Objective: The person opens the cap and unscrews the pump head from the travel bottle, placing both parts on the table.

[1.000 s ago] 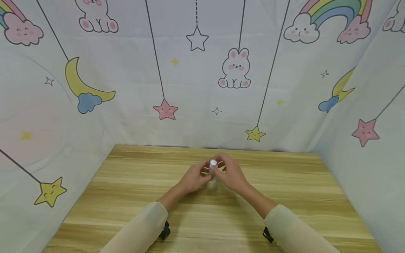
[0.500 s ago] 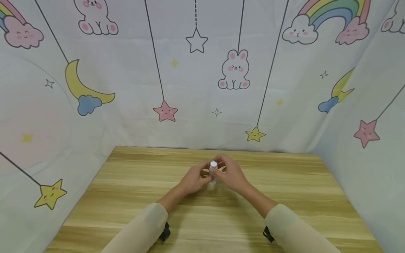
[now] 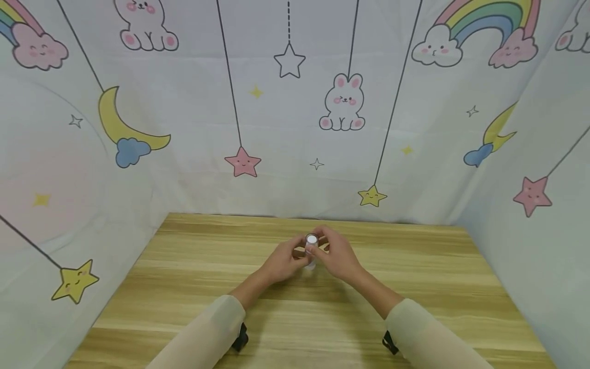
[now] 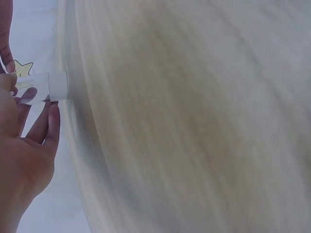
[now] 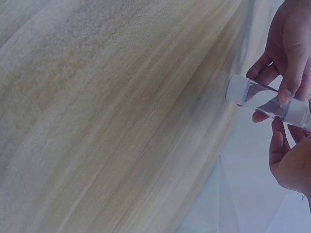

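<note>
A small clear cylindrical bottle [image 3: 312,240] with white parts stands roughly upright between both hands near the table's far side. My left hand [image 3: 282,262] grips its body lower down; in the right wrist view its fingers lie around the clear section [image 5: 265,99]. My right hand [image 3: 340,255] pinches the upper part, around a white band with a clear rim above. At the bottle's lower end is a white cap-like piece [image 4: 59,85], seen in the left wrist view. Whether that end touches the table cannot be told. Fingers hide much of the bottle.
A wood-grain table [image 3: 295,318] spreads under both arms. White fabric [image 3: 193,102] printed with stars, moons and rabbits hangs behind it and at both sides. Black wrist straps [image 3: 239,338] show below the cream sleeves [image 3: 203,333].
Both hands keep their hold on the bottle with almost no visible movement. The head view has shifted slightly.
</note>
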A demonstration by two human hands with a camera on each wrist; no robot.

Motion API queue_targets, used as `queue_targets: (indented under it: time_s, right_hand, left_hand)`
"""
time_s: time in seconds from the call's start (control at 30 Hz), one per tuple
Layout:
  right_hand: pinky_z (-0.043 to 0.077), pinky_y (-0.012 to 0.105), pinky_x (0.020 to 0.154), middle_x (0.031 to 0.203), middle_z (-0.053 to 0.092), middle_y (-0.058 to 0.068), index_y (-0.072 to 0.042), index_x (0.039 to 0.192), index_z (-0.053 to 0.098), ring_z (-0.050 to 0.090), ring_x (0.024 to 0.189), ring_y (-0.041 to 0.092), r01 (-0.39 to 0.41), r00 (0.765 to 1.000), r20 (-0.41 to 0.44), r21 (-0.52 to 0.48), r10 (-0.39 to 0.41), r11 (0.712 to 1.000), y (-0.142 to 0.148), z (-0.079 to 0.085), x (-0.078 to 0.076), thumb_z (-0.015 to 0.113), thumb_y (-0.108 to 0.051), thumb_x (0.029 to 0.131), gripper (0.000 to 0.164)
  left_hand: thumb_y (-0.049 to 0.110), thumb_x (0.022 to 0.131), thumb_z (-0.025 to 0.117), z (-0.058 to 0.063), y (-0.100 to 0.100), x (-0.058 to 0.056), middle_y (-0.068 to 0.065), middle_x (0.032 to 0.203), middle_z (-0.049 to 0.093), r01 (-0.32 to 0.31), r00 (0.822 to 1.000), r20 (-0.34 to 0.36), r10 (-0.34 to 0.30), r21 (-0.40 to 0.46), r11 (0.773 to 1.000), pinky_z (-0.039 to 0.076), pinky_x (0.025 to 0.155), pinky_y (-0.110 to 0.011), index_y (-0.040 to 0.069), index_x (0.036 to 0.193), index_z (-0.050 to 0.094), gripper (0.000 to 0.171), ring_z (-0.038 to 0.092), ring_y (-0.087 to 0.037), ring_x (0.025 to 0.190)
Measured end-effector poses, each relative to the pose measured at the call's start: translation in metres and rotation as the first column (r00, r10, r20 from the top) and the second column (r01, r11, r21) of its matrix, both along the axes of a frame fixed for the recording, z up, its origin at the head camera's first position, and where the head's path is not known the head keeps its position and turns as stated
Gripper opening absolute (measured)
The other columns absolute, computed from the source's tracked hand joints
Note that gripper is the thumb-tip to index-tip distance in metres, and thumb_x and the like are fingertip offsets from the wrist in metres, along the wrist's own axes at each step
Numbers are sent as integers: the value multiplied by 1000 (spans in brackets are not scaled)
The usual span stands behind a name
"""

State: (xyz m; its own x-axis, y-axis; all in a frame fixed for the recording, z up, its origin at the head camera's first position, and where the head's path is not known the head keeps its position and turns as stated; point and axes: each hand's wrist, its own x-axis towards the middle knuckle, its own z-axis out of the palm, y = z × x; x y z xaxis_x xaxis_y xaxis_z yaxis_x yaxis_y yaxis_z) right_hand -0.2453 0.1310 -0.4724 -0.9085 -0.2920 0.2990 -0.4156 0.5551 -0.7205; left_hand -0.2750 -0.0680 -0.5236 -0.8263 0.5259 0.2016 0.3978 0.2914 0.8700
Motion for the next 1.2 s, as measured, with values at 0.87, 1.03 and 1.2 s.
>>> queue_targets:
  time_s: [0.87, 1.03, 1.2]
  right_hand:
    - [61, 35, 82, 120, 69, 5, -12, 126, 65, 73, 103, 23, -33, 999, -7, 8, 33, 999, 3, -1, -5, 76, -22, 101, 29]
    - [62, 34, 81, 121, 69, 5, -11, 128, 65, 73, 101, 21, -54, 999, -9, -8, 53, 999, 5, -1, -6, 75, -21, 103, 29]
    - [62, 33, 81, 123, 69, 5, -12, 129, 65, 73, 102, 21, -55, 998, -1, -10, 55, 998, 7, 0, -8, 74, -22, 103, 30]
  left_hand:
    - [22, 107, 68, 1, 0, -2, -10, 139, 62, 31, 999, 32, -31, -6, 1000, 59, 100, -36, 17, 141, 58, 36, 69, -34, 123]
    - [23, 107, 68, 1, 0, -2, -8, 140, 62, 22, 999, 33, -22, -18, 1000, 59, 99, -35, 18, 142, 57, 37, 69, -33, 124]
    - [23, 107, 68, 1, 1, -4, -8, 139, 63, 19, 999, 26, -19, -18, 1000, 59, 99, -35, 18, 139, 58, 33, 69, -32, 122]
